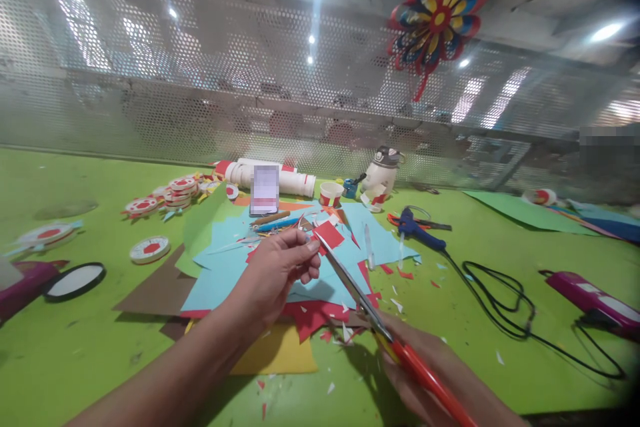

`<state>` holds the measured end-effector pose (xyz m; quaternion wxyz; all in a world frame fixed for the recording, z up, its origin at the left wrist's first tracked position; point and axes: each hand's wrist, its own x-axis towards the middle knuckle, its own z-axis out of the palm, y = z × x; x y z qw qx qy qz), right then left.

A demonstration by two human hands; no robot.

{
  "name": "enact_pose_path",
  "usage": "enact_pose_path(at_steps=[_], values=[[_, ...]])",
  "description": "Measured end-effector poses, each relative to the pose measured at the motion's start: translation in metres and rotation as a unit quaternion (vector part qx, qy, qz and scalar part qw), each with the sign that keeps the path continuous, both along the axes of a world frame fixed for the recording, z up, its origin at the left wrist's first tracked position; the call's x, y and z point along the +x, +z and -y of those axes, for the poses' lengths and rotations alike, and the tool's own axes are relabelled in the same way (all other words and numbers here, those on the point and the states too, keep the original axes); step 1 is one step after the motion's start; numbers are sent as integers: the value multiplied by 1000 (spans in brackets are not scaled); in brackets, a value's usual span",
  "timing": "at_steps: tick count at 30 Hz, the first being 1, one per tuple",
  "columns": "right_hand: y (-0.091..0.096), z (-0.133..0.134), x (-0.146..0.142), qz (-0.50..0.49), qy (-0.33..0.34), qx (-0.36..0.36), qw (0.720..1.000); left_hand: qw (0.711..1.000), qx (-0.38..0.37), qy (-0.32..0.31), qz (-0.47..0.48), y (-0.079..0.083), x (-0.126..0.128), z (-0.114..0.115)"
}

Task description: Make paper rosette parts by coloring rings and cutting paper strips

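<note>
Between the thumb and fingers of my left hand [290, 259] is a small square of red paper [330, 235], pinched at its left edge. My right hand [415, 360] is wrapped round a pair of red-handled scissors [367, 310], whose long metal blades point up and left. The blade tips meet the lower left edge of the red paper, close to my left fingertips. Beneath both hands lie sheets of light blue paper [320, 287], with red, brown and yellow sheets [275, 350] under them.
A blue glue gun [420, 230] with a black cord lies on the green table [475, 320]. Behind the paper stand a phone [265, 190], a paper cup [331, 195] and a white bottle [383, 172]. Round red-and-white paper pieces [150, 249] sit left; scraps are scattered about.
</note>
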<state>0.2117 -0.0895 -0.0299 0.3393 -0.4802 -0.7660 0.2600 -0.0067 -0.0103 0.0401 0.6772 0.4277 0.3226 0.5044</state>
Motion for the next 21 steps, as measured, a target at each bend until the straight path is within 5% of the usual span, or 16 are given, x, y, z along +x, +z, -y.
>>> enact_pose_path(at_steps=[6, 21], values=[[-10, -1, 4, -25, -29, -24, 999, 1000, -2, 0, -4, 0, 1, 0], [53, 19, -14, 17, -13, -50, 999, 1000, -5, 6, -5, -2, 1, -1]])
